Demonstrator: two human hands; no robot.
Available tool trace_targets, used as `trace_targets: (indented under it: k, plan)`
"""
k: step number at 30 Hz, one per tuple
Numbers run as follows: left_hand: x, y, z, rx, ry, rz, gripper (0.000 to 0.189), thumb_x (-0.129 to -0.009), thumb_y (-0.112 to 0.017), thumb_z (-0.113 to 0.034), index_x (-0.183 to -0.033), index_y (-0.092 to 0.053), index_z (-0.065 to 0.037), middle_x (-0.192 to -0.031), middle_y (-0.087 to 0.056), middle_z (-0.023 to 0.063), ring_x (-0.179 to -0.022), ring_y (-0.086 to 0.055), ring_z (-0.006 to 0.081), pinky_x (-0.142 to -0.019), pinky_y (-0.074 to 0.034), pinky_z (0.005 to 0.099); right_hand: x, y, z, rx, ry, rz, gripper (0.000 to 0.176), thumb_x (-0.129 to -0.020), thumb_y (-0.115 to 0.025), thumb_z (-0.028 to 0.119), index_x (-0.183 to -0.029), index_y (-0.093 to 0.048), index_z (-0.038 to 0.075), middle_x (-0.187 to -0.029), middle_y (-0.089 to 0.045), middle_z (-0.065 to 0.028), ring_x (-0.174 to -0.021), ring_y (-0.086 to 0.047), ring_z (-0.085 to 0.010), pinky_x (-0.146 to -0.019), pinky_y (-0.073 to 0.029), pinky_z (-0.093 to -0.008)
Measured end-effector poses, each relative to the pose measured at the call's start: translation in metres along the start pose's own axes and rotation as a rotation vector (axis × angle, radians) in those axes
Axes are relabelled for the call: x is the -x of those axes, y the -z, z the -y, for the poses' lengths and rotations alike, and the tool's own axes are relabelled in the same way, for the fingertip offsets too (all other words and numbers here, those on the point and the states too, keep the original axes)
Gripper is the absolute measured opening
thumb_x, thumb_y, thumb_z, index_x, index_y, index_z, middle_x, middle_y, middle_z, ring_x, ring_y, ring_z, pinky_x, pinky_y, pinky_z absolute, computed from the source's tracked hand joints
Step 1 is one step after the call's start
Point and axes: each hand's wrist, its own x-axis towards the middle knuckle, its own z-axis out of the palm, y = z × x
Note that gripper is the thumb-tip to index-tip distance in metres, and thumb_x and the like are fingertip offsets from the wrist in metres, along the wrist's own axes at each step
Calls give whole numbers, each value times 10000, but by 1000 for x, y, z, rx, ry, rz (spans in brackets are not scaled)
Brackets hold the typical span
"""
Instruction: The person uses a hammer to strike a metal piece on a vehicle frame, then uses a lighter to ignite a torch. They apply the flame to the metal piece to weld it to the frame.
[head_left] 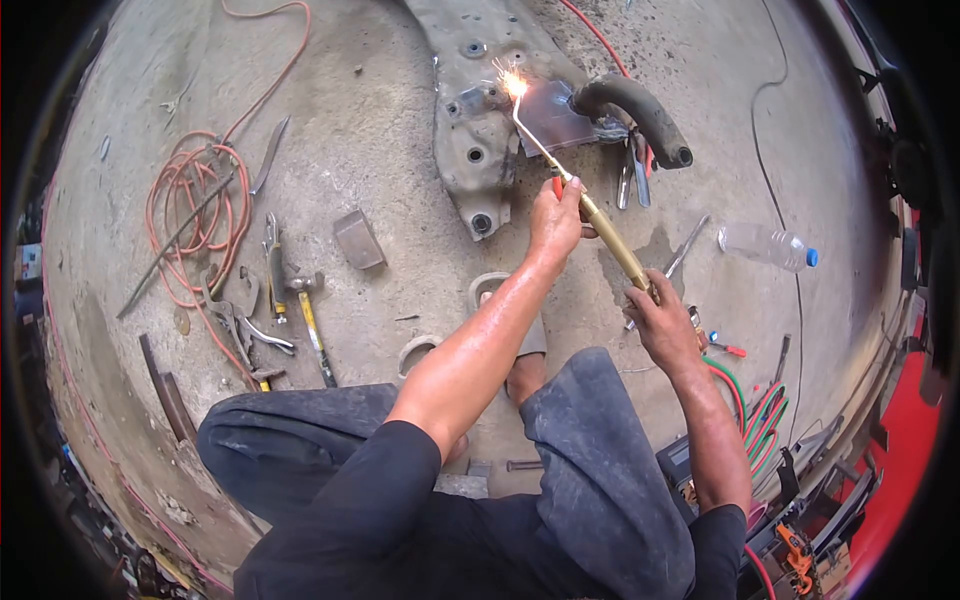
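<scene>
Sprawling across the far left of the grey concrete floor [400, 80], one coil of orange hose [158, 205] is lying beside one pair of pliers [252, 332], one yellow-handled hammer [310, 320] and one small metal block [358, 240]. Further right, a dented metal panel [470, 130] is lying flat, and the bent tip of the brass torch [610, 245] is throwing sparks against a plate on it, just beside one black rubber pipe [640, 110]. The left hand [555, 220] is wrapping its fingers around the torch's forward part, while the right hand [665, 325] is gripping the rear end, closed tight. Beyond them, one clear plastic bottle [765, 245] with a blue cap is lying on its side, and red and green hoses [755, 400] are trailing at the right. The person's two knees [600, 420] are filling the foreground, hiding the floor beneath.
</scene>
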Motion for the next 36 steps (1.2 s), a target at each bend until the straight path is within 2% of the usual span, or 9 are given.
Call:
trace_targets:
  k: [10, 28, 34, 36]
  plan:
    - [0, -1, 0, 0, -15, -4, 305, -1115, -482, -307, -1096, -535, -7, -936, -615, 92, -790, -699, 197, -627, -683, 390, -1, -4, 2, 18, 1, -74, 341, -880, -802, 272, -1183, -695, 158, -1309, -581, -152, -1075, -679, -352, -839, -603, -437]
    - [0, -1, -3, -5, 12, -7, 286, -1108, -493, -295, -1120, -538, -13, -957, -610, 93, -809, -703, 203, -641, -684, 398, 0, -7, 2, 12, -25, -79, 345, -872, -813, 295, -1173, -707, 165, -1322, -590, -165, -1090, -680, -359, -844, -602, -440]
    - [2, 0, -8, -9, -7, 7, 290, -1104, -500, -301, -1118, -536, -13, -951, -614, 93, -805, -702, 201, -634, -687, 405, -3, -6, 2, -22, -32, -64, 334, -873, -811, 250, -1181, -708, 171, -1317, -591, -160, -1095, -678, -360, -852, -601, -441]
    - [9, -1, -17, -10, -90, 5, 308, -1101, -522, -316, -1121, -538, -8, -942, -631, 91, -796, -695, 184, -641, -664, 373, -2, -7, 3, 31, -2, -116, 337, -875, -803, 185, -1199, -710, 183, -1320, -586, -145, -1092, -680, -351, -848, -604, -434]
